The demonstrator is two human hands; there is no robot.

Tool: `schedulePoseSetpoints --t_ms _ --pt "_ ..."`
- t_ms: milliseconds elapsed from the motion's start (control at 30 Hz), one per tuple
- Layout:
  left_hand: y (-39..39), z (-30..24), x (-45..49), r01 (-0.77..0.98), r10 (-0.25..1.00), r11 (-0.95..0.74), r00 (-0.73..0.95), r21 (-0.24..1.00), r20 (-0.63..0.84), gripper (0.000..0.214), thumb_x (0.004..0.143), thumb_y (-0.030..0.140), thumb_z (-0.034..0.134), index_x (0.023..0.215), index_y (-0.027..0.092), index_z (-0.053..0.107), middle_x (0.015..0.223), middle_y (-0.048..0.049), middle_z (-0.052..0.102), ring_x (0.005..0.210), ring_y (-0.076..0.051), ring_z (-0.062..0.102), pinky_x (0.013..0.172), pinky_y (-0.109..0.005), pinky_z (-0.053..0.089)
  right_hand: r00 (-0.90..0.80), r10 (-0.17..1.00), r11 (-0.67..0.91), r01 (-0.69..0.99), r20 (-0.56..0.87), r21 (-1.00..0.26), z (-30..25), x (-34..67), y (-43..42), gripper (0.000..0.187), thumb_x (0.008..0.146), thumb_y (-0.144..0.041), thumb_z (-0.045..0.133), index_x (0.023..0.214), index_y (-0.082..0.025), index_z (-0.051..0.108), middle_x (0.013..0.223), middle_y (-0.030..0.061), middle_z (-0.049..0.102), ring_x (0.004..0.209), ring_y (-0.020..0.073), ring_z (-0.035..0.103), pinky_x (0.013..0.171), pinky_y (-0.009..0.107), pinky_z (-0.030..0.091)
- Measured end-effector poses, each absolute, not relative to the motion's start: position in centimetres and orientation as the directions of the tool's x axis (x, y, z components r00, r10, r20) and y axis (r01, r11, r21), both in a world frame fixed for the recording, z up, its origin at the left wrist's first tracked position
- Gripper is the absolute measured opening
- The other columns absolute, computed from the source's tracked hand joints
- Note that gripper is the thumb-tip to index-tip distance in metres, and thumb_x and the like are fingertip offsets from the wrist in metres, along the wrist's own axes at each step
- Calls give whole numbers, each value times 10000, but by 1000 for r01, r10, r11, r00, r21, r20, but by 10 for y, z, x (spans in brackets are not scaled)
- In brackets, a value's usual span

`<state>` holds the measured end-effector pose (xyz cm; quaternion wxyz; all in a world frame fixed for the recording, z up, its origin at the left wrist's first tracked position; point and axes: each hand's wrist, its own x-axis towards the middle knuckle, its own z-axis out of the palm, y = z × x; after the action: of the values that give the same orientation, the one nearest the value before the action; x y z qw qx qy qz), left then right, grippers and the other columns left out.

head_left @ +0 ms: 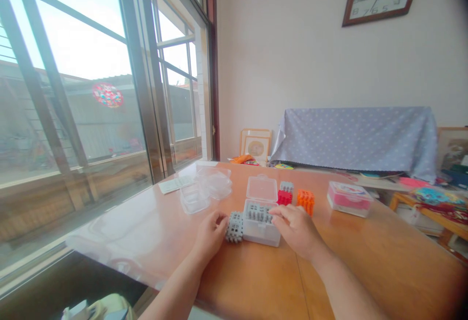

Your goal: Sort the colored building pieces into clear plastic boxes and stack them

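1 open box (pixel 261 236) sits on the surface (pixel 256 278) between your left hand (pixel 212 231), curled beside a grey stack (pixel 234 232), and your right hand (pixel 297 228), bent near the grey pieces (pixel 257 213) inside; I cannot tell whether either pinches anything.

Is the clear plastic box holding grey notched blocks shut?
No, the clear plastic box has its translucent lid flipped open at the back, exposing the grey notched blocks.
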<state>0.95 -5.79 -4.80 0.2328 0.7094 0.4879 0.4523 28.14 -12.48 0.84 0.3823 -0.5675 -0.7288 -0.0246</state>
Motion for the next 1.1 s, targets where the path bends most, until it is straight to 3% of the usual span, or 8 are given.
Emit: schedulePoseSetpoints --t_ms 267,400,600,867,1100 --pt "-56 -51 10 501 917 -372 64 782 395 186 853 303 509 890 197 657 852 -18 704 801 -180 634 742 -284 466 -47 806 367 821 590 -437 1 283 -122 269 900 -356 523 1024 -302 756 940 17 760 930 233 650 886 370 459" --pt "-64 -47 9 543 920 -383 151 747 362 209 829 288 543 992 224 656 1021 -34 712 999 -219 626 870 -331 466 -25 801 372 804 598 -465 1 283 -122 276 899 -375 520 1027 -294 751 968 19 757 946 234 652 874 364 472" --pt "-79 -36 9 621 903 -428 279 656 325 464 723 274 671 1182 284 603 1281 -40 642 1258 -292 505 1039 -406 384 -29 811 380 785 585 -489 -1 285 -120 266 912 -377 510 1022 -286 735 967 12 752 938 224 656 866 354 478" --pt "-79 -37 9 645 876 -482 329 593 354 403 744 258 664 1143 279 617 1183 -27 661 1205 -284 505 1070 -421 330 -37 784 348 853 620 -389 -6 287 -114 303 924 -349 485 1081 -272 732 959 47 715 938 222 633 879 352 458" --pt "-74 -46 8 583 837 -545 351 602 419 420 738 187 652 1149 261 603 1170 -31 648 1162 -254 521 1013 -367 380 -35 784 318 880 619 -353 -3 284 -118 267 900 -298 515 1026 -302 750 922 30 721 925 215 622 873 332 436"
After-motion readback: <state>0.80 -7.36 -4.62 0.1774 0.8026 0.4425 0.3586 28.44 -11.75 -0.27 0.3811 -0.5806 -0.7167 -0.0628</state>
